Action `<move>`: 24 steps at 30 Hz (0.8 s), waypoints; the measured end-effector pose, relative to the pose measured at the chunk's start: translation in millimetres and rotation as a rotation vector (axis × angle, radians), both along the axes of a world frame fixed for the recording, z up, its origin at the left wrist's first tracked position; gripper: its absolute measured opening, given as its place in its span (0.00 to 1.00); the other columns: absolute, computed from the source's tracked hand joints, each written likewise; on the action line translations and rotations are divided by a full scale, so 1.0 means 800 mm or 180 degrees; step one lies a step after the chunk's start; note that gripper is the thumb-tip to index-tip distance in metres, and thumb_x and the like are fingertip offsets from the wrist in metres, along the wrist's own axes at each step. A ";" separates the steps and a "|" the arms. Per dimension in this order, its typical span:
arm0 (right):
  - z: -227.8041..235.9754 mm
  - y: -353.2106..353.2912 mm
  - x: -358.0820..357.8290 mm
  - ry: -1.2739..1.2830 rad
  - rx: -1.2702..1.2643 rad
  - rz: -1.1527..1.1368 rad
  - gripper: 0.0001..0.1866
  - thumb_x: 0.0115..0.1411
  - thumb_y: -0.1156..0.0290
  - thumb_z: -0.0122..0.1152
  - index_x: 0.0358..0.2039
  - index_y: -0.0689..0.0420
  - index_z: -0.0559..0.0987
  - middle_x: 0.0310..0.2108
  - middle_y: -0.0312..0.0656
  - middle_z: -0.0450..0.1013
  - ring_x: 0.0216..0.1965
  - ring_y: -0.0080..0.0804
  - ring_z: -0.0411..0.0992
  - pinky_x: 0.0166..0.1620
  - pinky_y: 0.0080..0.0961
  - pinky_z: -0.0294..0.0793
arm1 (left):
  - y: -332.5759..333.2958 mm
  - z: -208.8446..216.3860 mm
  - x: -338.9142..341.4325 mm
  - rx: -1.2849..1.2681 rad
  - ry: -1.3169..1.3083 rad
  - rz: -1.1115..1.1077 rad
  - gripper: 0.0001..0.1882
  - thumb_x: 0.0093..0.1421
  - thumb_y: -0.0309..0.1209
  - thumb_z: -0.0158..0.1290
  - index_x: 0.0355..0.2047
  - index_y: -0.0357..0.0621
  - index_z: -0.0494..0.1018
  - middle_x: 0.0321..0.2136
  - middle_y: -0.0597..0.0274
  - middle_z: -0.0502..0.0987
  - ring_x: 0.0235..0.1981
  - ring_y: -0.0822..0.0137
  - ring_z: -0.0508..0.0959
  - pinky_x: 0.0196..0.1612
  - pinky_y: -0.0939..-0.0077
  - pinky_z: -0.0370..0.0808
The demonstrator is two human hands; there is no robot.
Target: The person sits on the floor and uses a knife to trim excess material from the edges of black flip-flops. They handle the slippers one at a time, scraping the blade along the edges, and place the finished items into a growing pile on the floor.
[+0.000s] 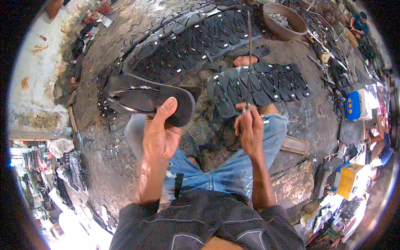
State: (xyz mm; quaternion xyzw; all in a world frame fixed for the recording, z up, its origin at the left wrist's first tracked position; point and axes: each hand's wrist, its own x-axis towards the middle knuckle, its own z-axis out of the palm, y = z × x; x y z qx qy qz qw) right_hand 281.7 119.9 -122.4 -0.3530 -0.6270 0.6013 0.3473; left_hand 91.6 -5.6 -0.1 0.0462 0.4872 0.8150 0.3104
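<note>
My left hand (162, 135) is closed around the heel end of a black flip-flop (143, 98), the thumb pressed on top of its footbed. The flip-flop's toe points to the left, and its thong straps face up. In my right hand (251, 132), the closed fingers grip the lower end of a long thin rod (250, 50), which stands up and away from me. Beyond that hand lies a board-like row of black flip-flops (260, 83) with small white tags. The rod's exact kind is not clear.
A long bank of black flip-flops (187, 48) curves across the dark floor ahead. A brown basin (299, 31) with grey scraps stands at the far right. Beside my right knee lies a wooden block (295, 146). Boxes, clutter and two other people (360, 23) are along the right.
</note>
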 end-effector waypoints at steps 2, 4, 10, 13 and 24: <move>0.009 -0.042 0.043 -0.0258 0.0514 0.0287 0.23 0.76 0.52 0.43 0.45 0.59 0.77 0.17 0.31 0.65 0.17 0.17 0.62 0.22 0.20 0.59 | 0.002 -0.029 0.011 0.0441 -0.0923 -0.0265 0.13 0.66 0.30 0.61 0.50 0.44 0.77 0.46 0.60 0.83 0.45 0.64 0.84 0.49 0.68 0.85; 0.016 -0.088 0.070 -0.0454 0.0613 0.0491 0.23 0.75 0.51 0.44 0.45 0.58 0.76 0.16 0.34 0.66 0.19 0.20 0.64 0.23 0.25 0.61 | 0.002 -0.050 0.025 0.0640 -0.1197 -0.0253 0.12 0.66 0.31 0.61 0.49 0.45 0.77 0.46 0.61 0.83 0.45 0.65 0.84 0.48 0.69 0.86; 0.015 -0.143 0.133 -0.1538 0.0342 0.0730 0.18 0.70 0.51 0.54 0.44 0.55 0.76 0.24 0.56 0.75 0.29 0.63 0.76 0.30 0.49 0.72 | 0.005 -0.035 0.046 0.0540 -0.1443 -0.0428 0.15 0.64 0.29 0.64 0.50 0.44 0.77 0.47 0.62 0.83 0.46 0.66 0.84 0.51 0.67 0.84; 0.012 -0.112 0.134 -0.1772 0.0660 0.0577 0.19 0.70 0.49 0.53 0.41 0.54 0.75 0.25 0.55 0.76 0.31 0.64 0.76 0.31 0.51 0.71 | -0.004 -0.042 0.062 0.0378 -0.1172 -0.0607 0.14 0.66 0.27 0.60 0.51 0.45 0.76 0.46 0.62 0.83 0.46 0.64 0.84 0.49 0.64 0.85; 0.061 -0.045 0.051 -0.1574 0.0623 0.2103 0.15 0.71 0.57 0.53 0.45 0.57 0.74 0.25 0.58 0.75 0.33 0.63 0.75 0.35 0.55 0.71 | -0.084 -0.076 0.070 -0.0600 -0.0908 -0.1065 0.25 0.56 0.21 0.68 0.52 0.35 0.72 0.44 0.58 0.81 0.44 0.64 0.83 0.50 0.68 0.81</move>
